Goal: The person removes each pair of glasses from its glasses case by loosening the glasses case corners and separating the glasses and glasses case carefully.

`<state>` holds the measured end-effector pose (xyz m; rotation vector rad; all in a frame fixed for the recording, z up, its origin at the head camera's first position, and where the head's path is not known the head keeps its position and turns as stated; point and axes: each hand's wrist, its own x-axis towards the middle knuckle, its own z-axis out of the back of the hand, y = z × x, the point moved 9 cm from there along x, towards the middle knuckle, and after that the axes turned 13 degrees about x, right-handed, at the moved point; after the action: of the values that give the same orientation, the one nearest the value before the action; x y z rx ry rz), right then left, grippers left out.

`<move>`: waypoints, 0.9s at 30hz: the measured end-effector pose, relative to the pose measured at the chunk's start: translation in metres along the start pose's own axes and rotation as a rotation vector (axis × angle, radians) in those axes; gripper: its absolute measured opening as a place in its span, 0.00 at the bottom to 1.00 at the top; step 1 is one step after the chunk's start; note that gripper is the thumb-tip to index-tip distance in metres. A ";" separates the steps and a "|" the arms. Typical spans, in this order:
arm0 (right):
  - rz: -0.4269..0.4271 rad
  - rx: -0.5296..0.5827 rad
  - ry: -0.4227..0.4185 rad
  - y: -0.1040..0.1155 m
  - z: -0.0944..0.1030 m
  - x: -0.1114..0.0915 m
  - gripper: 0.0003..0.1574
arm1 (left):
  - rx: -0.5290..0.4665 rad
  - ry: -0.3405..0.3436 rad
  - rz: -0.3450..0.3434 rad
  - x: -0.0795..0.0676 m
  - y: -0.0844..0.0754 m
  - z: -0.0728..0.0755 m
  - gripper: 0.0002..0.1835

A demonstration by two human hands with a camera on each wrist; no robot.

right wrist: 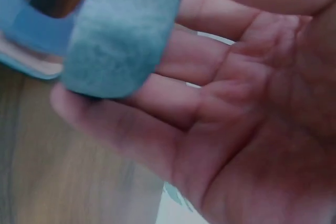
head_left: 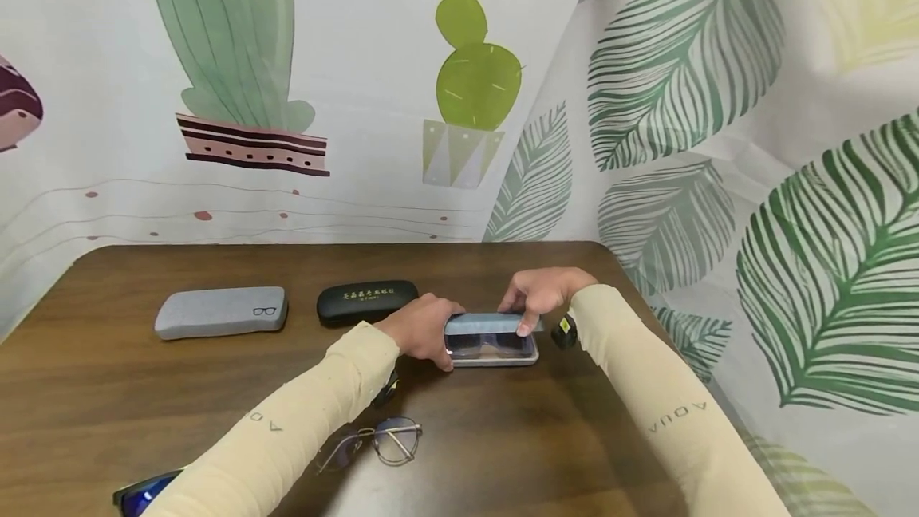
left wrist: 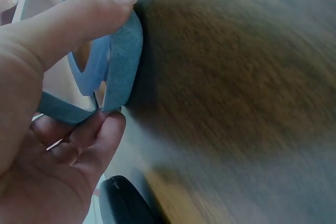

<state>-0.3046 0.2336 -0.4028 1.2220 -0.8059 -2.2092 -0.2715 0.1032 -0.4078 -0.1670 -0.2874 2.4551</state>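
Note:
A blue-grey glasses case (head_left: 474, 324) lies partly open on the wooden table, to the right of centre. Inside it sits a pair of sunglasses (head_left: 483, 347), whose blue frame (left wrist: 94, 80) shows between lid and base in the left wrist view. My left hand (head_left: 422, 330) grips the case's left end, thumb on the near side and fingers behind it. At the other end my right hand (head_left: 543, 294) holds the lid (right wrist: 121, 35), with the thumb over its front edge and the fingers along the back.
Left of the hands lie a black glasses case (head_left: 362, 303) and a grey glasses case (head_left: 222, 313), both closed. Thin-framed eyeglasses (head_left: 393, 443) rest nearer me. Dark sunglasses (head_left: 147, 493) are partly hidden by my left sleeve. A patterned cloth (head_left: 373, 206) hangs behind the table.

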 end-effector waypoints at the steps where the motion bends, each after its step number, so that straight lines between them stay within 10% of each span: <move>1: -0.001 0.010 0.006 -0.001 0.002 0.000 0.31 | -0.010 0.007 0.005 0.000 0.001 -0.001 0.40; 14: 0.098 0.106 -0.149 -0.012 0.015 -0.016 0.27 | 0.013 0.068 0.063 0.004 0.005 -0.001 0.40; 22: 0.391 -0.534 -0.700 0.064 -0.026 -0.072 0.12 | 0.032 0.099 0.065 0.003 0.003 -0.007 0.40; 27: 0.523 -0.792 -0.699 0.090 -0.078 -0.068 0.14 | 0.026 0.074 0.061 0.006 0.005 -0.002 0.29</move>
<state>-0.1925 0.1941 -0.3338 -0.1425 -0.3273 -2.1301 -0.2785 0.1031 -0.4107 -0.2579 -0.2207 2.5052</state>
